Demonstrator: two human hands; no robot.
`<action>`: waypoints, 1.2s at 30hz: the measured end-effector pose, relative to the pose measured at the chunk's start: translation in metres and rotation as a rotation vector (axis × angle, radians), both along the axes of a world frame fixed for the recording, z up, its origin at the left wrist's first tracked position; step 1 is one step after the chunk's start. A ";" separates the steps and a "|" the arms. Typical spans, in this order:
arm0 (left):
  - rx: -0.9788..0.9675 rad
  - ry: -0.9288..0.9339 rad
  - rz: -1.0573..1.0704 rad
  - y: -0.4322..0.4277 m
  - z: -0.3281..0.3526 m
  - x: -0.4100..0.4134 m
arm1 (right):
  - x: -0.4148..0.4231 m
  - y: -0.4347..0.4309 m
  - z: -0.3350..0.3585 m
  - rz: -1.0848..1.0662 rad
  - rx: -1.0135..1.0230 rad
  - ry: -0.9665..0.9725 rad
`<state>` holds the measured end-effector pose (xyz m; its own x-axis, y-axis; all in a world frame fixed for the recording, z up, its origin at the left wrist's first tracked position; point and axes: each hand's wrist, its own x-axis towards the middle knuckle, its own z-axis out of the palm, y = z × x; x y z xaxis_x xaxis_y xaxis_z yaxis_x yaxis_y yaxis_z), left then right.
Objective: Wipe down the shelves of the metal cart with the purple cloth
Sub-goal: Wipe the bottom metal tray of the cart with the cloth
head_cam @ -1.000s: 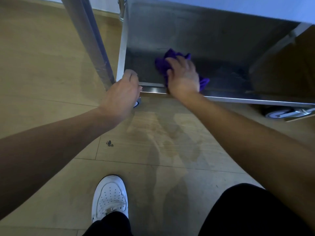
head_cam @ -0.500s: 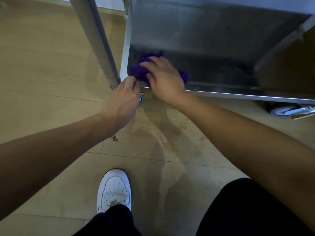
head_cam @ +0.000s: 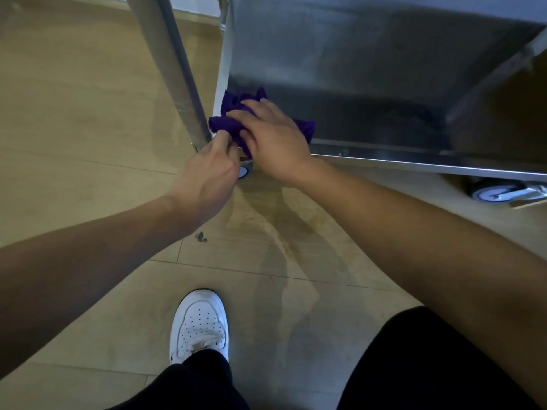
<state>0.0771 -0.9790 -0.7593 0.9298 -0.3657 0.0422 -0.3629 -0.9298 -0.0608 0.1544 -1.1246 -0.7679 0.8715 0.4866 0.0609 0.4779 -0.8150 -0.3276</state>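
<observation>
The metal cart's bottom shelf lies low over the floor, under a higher shelf. A crumpled purple cloth sits at the shelf's front left corner and spills over the edge. My right hand presses on the cloth with its fingers curled into it. My left hand is at the same corner, beside the cart's leg, and its fingertips pinch the cloth's left end. Part of the cloth is hidden under my right hand.
The cart stands on wheels: one caster shows at the right, another peeks out below my hands. My white shoe and dark trouser legs are on the tiled floor. A small dark speck lies on the tile.
My right hand slid the cloth leftward along the shelf's front edge to the corner. My left hand left the cart's corner and took hold of the cloth's end.
</observation>
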 end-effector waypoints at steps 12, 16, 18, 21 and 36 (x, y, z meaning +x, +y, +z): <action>0.005 0.053 -0.200 -0.032 0.020 0.029 | -0.019 -0.169 -0.020 -0.227 -0.104 -0.316; 0.091 0.143 -0.346 -0.044 0.028 0.041 | -0.031 -0.197 -0.018 -0.422 -0.090 -0.290; 0.129 0.161 -0.348 -0.052 0.031 0.040 | -0.030 -0.176 -0.015 -0.545 -0.074 -0.219; 0.111 0.197 -0.309 -0.065 0.038 0.041 | -0.024 -0.134 -0.011 -0.392 -0.098 -0.131; -0.152 0.128 -0.072 -0.149 0.015 0.041 | -0.003 -0.271 -0.003 -0.846 -0.122 0.017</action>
<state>0.1186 -1.1281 -0.7444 0.9027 -0.4301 -0.0154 -0.4247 -0.8961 0.1288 0.1512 -1.3958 -0.7714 0.9446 -0.3264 0.0343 -0.3119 -0.9253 -0.2158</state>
